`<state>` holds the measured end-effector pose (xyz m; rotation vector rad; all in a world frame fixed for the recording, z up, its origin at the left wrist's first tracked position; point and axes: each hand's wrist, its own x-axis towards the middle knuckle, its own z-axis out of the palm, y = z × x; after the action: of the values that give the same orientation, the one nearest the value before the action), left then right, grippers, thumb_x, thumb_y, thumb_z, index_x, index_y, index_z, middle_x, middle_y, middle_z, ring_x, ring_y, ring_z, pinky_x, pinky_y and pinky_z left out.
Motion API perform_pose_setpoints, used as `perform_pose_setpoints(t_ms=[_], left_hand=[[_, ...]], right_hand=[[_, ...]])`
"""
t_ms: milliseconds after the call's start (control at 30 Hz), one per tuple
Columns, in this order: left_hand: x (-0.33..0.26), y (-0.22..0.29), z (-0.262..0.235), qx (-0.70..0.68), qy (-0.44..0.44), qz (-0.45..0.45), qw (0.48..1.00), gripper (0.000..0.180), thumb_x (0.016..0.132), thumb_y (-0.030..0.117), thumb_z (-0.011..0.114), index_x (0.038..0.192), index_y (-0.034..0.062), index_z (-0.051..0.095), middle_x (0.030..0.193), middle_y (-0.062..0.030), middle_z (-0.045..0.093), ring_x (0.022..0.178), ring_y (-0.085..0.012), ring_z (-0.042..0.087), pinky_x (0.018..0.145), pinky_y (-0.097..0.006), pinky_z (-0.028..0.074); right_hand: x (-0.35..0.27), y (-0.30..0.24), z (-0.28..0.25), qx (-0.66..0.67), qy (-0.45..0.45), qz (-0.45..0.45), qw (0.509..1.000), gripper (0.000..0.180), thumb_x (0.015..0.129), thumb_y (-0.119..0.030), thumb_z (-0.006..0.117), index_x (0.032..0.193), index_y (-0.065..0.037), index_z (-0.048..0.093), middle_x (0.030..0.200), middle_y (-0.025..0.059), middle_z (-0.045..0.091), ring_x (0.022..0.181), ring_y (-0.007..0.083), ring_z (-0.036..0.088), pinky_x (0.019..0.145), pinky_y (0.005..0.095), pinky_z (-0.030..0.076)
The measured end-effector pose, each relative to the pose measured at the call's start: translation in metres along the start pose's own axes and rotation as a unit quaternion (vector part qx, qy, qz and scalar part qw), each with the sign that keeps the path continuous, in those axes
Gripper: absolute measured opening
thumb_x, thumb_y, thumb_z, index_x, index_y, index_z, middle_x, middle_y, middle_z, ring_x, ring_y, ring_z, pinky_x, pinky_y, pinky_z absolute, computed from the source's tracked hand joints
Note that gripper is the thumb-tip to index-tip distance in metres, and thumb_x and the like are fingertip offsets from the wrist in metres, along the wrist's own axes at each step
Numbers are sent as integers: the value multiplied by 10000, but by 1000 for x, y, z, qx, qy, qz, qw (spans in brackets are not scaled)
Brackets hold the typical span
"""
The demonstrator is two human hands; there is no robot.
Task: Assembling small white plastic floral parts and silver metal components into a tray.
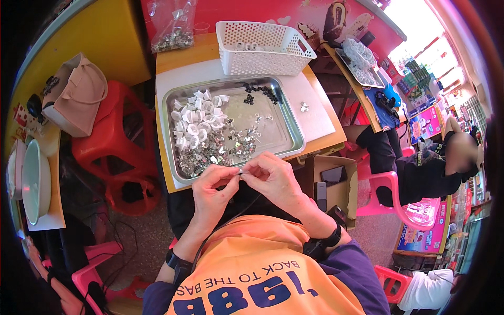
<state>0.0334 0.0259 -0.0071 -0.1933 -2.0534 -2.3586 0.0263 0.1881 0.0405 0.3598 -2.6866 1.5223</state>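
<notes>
My left hand [214, 190] and my right hand [273, 179] meet in front of my chest, just off the near edge of the metal tray [300, 137]. Thumb and forefinger of each are pinched together around a tiny part that is mostly hidden between the fingertips; its kind does not show. In the tray lie a heap of white plastic pieces [198, 119], a pile of small shiny metal parts [212, 152] and a scatter of little black pieces [261, 93].
A white perforated basket [252, 63] stands behind the tray, beside a clear bag of metal parts [175, 39]. Several small pieces [304, 106] lie on the white board. An open cardboard box [346, 195] is at right; red stools [118, 126] stand left. Another person [425, 173] sits at right.
</notes>
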Motion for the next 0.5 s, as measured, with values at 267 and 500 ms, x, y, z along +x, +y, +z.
perform_pose_setpoints(t_ms=[267, 500], left_hand=[[-1, -5, 1, -14, 5, 37, 999, 134, 812, -66, 636, 934, -15, 655, 912, -42, 579, 802, -90, 597, 711, -199, 494], [0, -11, 0, -22, 6, 22, 999, 122, 809, -80, 622, 918, -30, 650, 906, -56, 586, 807, -108, 607, 719, -227, 523]], right_hand=[[0, -2, 5, 18, 7, -3, 1000, 130, 742, -21, 697, 817, -8, 592, 774, 81, 552, 662, 162, 598, 620, 271, 493], [3, 11, 6, 24, 1, -8, 1000, 129, 728, -21, 708, 796, -8, 599, 770, 48, 550, 655, 109, 570, 594, 230, 470]])
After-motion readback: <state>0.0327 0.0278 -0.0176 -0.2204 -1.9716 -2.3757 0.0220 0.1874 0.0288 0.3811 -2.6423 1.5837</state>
